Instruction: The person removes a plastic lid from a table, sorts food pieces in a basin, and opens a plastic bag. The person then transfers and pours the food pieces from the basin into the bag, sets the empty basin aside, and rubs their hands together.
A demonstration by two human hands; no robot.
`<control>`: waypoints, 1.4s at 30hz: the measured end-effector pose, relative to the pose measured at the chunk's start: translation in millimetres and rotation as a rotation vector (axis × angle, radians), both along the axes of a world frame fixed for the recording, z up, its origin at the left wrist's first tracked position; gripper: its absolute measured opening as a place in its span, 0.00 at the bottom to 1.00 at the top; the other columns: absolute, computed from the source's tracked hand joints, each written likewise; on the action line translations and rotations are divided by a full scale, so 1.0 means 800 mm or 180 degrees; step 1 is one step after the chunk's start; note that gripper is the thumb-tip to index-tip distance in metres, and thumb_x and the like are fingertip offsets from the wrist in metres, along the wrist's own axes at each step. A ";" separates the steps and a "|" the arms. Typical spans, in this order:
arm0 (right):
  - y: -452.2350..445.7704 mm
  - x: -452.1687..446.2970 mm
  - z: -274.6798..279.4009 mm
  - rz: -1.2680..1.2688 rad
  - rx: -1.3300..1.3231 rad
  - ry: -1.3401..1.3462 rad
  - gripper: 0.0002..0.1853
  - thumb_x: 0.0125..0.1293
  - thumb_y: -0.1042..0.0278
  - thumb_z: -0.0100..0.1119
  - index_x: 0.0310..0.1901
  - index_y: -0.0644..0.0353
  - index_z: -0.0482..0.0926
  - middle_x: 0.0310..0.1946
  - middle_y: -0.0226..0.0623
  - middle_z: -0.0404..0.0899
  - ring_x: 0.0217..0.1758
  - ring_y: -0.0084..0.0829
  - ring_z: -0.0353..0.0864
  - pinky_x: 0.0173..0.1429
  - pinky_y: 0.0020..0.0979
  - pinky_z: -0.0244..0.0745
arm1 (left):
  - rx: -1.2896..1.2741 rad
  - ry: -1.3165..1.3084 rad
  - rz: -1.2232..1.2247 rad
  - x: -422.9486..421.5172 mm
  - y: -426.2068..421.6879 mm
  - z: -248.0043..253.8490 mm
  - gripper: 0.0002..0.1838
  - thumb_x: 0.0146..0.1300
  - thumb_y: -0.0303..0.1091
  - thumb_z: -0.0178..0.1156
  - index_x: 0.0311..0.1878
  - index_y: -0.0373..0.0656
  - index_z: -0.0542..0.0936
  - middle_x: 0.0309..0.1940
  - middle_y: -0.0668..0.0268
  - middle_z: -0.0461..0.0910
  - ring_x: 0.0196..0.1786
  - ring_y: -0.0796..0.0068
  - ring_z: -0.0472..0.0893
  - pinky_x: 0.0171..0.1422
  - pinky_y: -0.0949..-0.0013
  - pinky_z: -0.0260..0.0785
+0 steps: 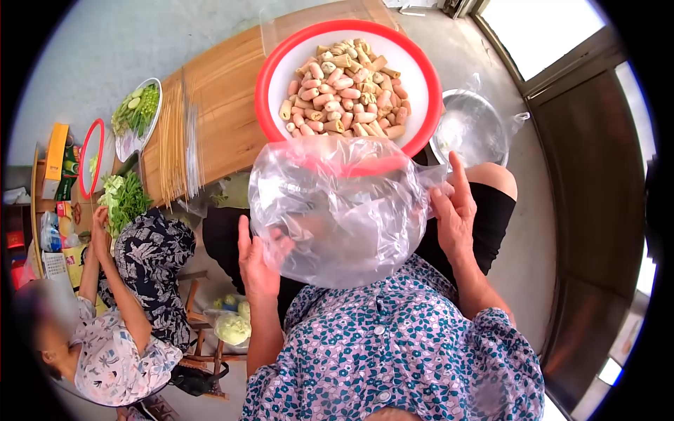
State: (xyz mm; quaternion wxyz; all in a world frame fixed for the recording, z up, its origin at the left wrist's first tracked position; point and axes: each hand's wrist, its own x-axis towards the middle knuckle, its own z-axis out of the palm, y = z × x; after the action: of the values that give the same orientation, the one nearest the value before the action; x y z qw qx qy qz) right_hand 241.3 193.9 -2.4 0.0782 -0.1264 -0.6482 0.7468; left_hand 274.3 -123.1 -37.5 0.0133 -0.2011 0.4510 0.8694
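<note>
A clear plastic bag [337,217], spread wide, is held up in front of my lap. At its left edge is my left hand [261,261], thumb and fingers closed on the plastic. My right hand [455,207] pinches the bag's right edge, with its index finger stretched out. Just beyond the bag, and partly behind it, stands a white basin with a red rim [425,77]. Inside are many small pink sausages and tan rolled pieces [344,91]. Whether anything lies inside the bag cannot be made out; it looks see-through and puffed.
Bamboo skewers [173,133] lie on the wooden table [228,84], near a plate of cut greens [137,116]. A metal bowl lined with plastic [469,126] stands right. Another person [116,351] sits left, hands by leafy greens [126,200]. Cabbage [232,328] is below.
</note>
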 end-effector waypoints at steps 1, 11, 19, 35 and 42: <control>0.004 0.003 0.007 -0.0012 0.0752 0.0074 0.27 0.64 0.79 0.49 0.66 0.61 0.62 0.29 0.25 0.73 0.29 0.13 0.67 0.36 0.18 0.66 | -0.0108 -0.0099 -0.0031 0.011 -0.001 -0.003 0.30 0.68 0.36 0.48 0.71 0.52 0.53 0.49 0.55 0.74 0.46 0.61 0.78 0.51 0.52 0.73; 0.073 0.009 0.021 0.1358 0.0716 -0.0532 0.24 0.57 0.84 0.47 0.58 0.64 0.70 0.46 0.37 0.77 0.53 0.27 0.74 0.60 0.24 0.64 | -0.0057 -0.0695 -0.0181 0.044 0.016 0.033 0.23 0.66 0.26 0.47 0.64 0.31 0.63 0.47 0.54 0.78 0.47 0.62 0.80 0.55 0.63 0.74; 0.074 0.012 0.004 0.1020 0.2516 0.0005 0.17 0.48 0.88 0.53 0.40 0.62 0.80 0.42 0.45 0.78 0.48 0.43 0.77 0.55 0.30 0.69 | -0.2356 -0.0668 -0.0774 0.070 -0.002 -0.006 0.21 0.51 0.22 0.64 0.51 0.32 0.77 0.52 0.58 0.76 0.47 0.70 0.79 0.49 0.75 0.70; 0.042 -0.029 0.048 0.0216 0.0734 -0.0688 0.13 0.61 0.71 0.53 0.47 0.63 0.77 0.29 0.24 0.76 0.24 0.12 0.69 0.28 0.15 0.63 | -0.1304 -0.0265 0.0531 0.008 -0.003 0.064 0.06 0.59 0.30 0.59 0.37 0.38 0.78 0.27 0.73 0.75 0.29 0.83 0.71 0.37 0.76 0.65; 0.008 -0.070 0.021 0.0481 0.0685 -0.0170 0.19 0.61 0.71 0.56 0.54 0.66 0.72 0.32 0.31 0.79 0.30 0.16 0.73 0.36 0.20 0.70 | -0.0896 -0.0021 0.0588 -0.013 -0.011 0.058 0.08 0.59 0.28 0.60 0.42 0.38 0.79 0.28 0.73 0.74 0.30 0.84 0.71 0.34 0.78 0.63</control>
State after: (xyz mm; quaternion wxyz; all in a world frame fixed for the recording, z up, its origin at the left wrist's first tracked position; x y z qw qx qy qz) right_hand 185.1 200.4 14.2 0.0176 -0.0880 -0.7341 0.6731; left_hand 264.1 -131.8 8.5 -0.0936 -0.2445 0.5479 0.7945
